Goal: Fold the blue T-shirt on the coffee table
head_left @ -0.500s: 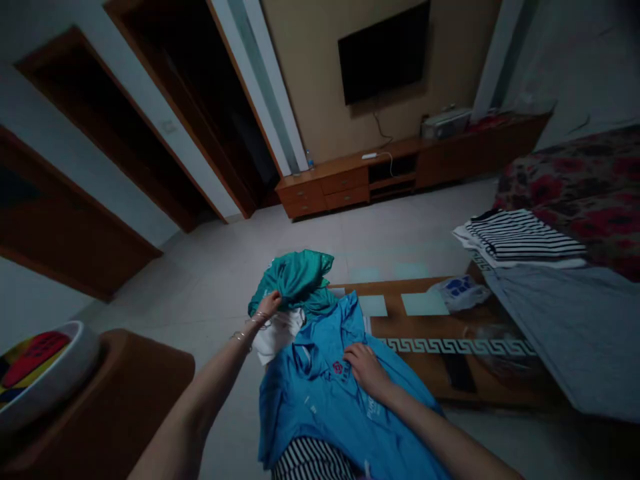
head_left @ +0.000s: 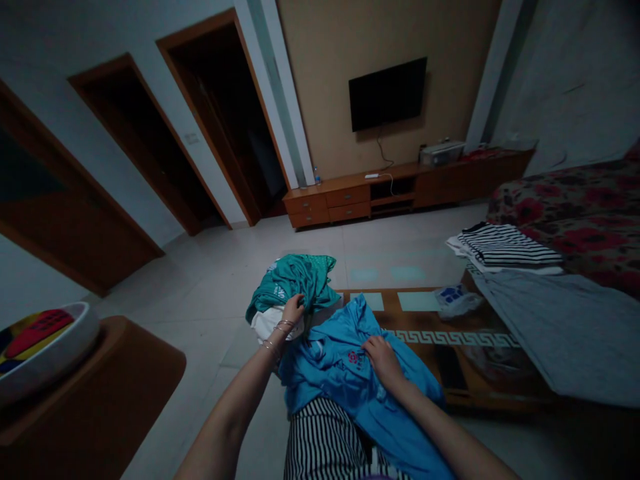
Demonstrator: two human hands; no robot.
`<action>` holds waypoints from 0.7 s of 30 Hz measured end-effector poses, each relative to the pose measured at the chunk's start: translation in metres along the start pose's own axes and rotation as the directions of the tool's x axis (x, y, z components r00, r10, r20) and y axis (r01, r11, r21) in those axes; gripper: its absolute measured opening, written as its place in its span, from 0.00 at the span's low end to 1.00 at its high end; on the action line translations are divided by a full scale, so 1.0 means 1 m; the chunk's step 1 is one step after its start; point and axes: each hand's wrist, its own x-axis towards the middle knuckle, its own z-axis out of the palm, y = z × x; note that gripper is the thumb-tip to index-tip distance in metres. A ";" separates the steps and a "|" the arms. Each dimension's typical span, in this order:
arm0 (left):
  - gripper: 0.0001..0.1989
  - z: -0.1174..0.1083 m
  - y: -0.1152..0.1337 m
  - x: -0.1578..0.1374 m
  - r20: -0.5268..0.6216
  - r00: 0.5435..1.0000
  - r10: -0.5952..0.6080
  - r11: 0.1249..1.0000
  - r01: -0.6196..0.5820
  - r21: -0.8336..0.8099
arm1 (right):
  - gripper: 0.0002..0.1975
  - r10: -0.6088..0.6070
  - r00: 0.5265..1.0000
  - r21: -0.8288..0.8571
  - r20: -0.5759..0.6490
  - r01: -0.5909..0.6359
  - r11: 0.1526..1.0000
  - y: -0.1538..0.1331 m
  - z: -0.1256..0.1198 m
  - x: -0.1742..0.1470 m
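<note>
The left hand [head_left: 293,311] grips a bunched teal-green cloth shirt [head_left: 295,280] that sits on a white folded cloth [head_left: 267,323]. The right hand [head_left: 383,357] lies flat on a bright blue shirt [head_left: 345,373] with a small red mark. Near the bottom is a black-and-white striped cloth [head_left: 325,443]. To the right, a low wooden table [head_left: 450,340] holds a grey cloth [head_left: 555,333] and a folded striped shirt [head_left: 505,245]. Far away, a black flat TV [head_left: 387,93] hangs on the wall.

Two hands are in view: the left hand [head_left: 293,309] closes on one teal garment [head_left: 293,280], and the right hand [head_left: 381,353] rests flat on one blue shirt [head_left: 345,373]. One white garment [head_left: 267,321] sits just under the left grip. One striped cloth [head_left: 320,440] lies below both hands. Well to the right of the grips lie one folded striped garment [head_left: 505,245], one grey cloth [head_left: 560,320] and one plastic bag [head_left: 455,299]. Far left stands one white bowl [head_left: 65,353].
</note>
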 end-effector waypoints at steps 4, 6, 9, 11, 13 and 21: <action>0.21 -0.005 -0.010 -0.040 -0.083 0.996 0.029 0.999 -0.026 0.036 | 0.12 0.076 0.995 -0.044 -0.057 -0.079 0.996 0.034 -0.012 -0.024; 0.18 0.003 -0.011 -0.068 -0.061 0.997 0.046 0.999 -0.044 0.031 | 0.12 0.113 0.990 -0.081 -0.082 -0.120 0.989 0.049 -0.023 -0.039; 0.18 0.027 -0.003 -0.111 0.051 0.997 0.053 0.999 -0.053 0.005 | 0.13 0.190 0.975 -0.149 -0.113 -0.206 0.967 0.063 -0.040 -0.059; 0.24 0.046 0.006 -0.135 0.114 0.993 0.032 0.999 -0.032 -0.003 | 0.13 0.273 0.957 -0.202 -0.100 -0.288 0.936 0.066 -0.051 -0.068; 0.26 0.060 0.014 -0.150 0.140 0.990 -0.011 0.998 0.019 -0.061 | 0.13 0.377 0.925 -0.254 -0.056 -0.378 0.890 0.065 -0.062 -0.073; 0.14 0.052 0.018 -0.164 0.190 0.960 -0.207 0.743 0.280 -0.608 | 0.12 0.461 0.886 -0.319 0.051 -0.423 0.848 0.040 -0.112 -0.060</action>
